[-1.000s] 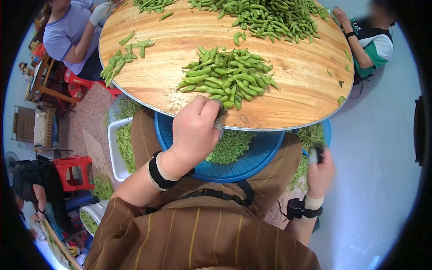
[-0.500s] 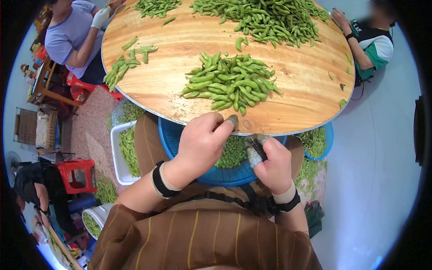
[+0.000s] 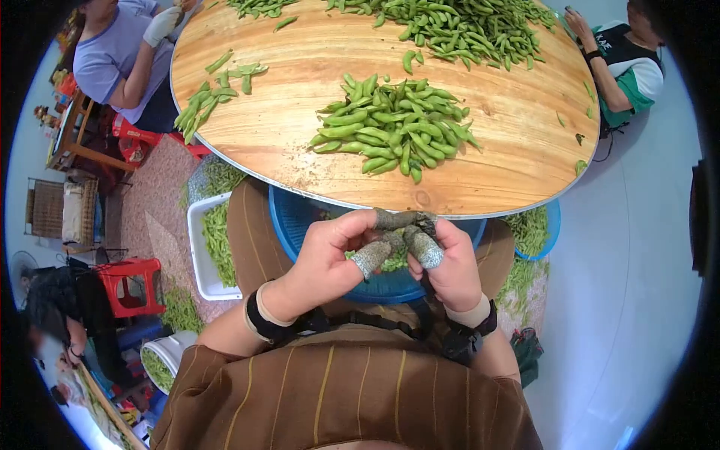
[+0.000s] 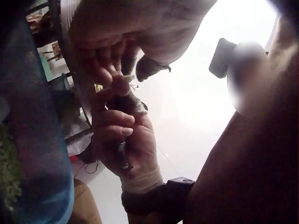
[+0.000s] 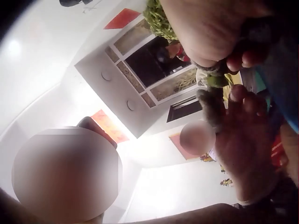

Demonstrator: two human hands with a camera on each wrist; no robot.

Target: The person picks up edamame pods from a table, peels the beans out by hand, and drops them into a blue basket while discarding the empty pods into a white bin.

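Observation:
My left hand (image 3: 328, 256) and right hand (image 3: 452, 271) meet just in front of the round wooden table's near edge, above a blue basin (image 3: 289, 225) of shelled green beans (image 3: 394, 262). Grey, worn coverings wrap the thumbs and forefingers. Between the fingertips of both hands the right wrist view shows a green pod (image 5: 217, 80), pinched from each side; the head view mostly hides it. A dark, thin thing (image 4: 123, 156) lies against the right palm in the left wrist view. On the table beyond is a pile of green pods (image 3: 397, 127).
A larger pod heap (image 3: 472, 30) covers the table's far side, with a few pods (image 3: 199, 109) at its left edge. White tub (image 3: 196, 247) and blue tub (image 3: 553, 229) flank the legs. People sit at left and right; a red stool (image 3: 131, 285) stands left.
My right hand has come in from the far right to meet the left. The left hand has left the near edge of the pile and drawn slightly back, its thumb and forefinger now against the right's.

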